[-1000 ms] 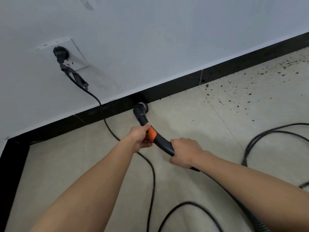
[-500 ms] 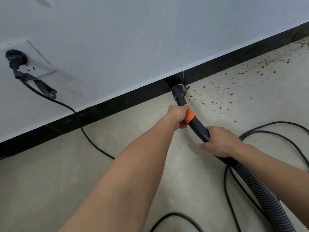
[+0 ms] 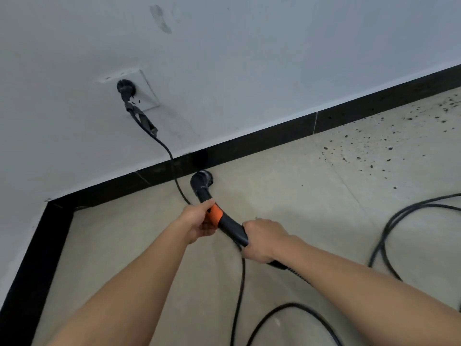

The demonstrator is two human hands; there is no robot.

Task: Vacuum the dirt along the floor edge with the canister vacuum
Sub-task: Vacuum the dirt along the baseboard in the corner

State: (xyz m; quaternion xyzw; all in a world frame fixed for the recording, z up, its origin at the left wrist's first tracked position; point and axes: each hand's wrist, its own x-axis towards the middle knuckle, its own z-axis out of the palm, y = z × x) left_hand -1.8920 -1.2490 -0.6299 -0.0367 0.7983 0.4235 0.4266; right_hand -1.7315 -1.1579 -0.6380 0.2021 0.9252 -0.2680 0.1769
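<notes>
**A:** While the nozzle (image 3: pixel 201 179) sits at the foot of the skirting board (image 3: pixel 249 143), how is progress entered?

**B:** Item, dirt (image 3: pixel 361 151): dark specks scattered on the floor (image 3: pixel 124 245), well to the right of both hands and farther out, thickest toward the skirting. Not collected. Item, floor from the hands leftward to the corner: no specks visible. Judgement: the corner stretch looks done and the speckled stretch to the right is left, so the job is perhaps part-way through.

**A:** And the hands?

**B:** Left hand (image 3: pixel 197 222): leading, fingers curled round the wand (image 3: pixel 229 224) at its orange band (image 3: pixel 215 216). Right hand (image 3: pixel 262 239): just behind and to the right of the left, clenched round the black grip where the ribbed hose (image 3: pixel 298 274) begins. Both forearms reach forward and down.

**A:** Nozzle position?

**B:** Just ahead of the left hand, mouth down at the floor, close against the skirting. Whether it touches the board cannot be told.

**A:** Other entries?

**B:** Power cord (image 3: pixel 239 283): runs from the plug (image 3: pixel 126 87) in the wall socket (image 3: pixel 147 96), up and left of the left hand, down across the skirting, under both hands, and loops on the floor behind them. Further cable loops (image 3: pixel 389 228): right of the right hand. Canister: not in view.
</notes>
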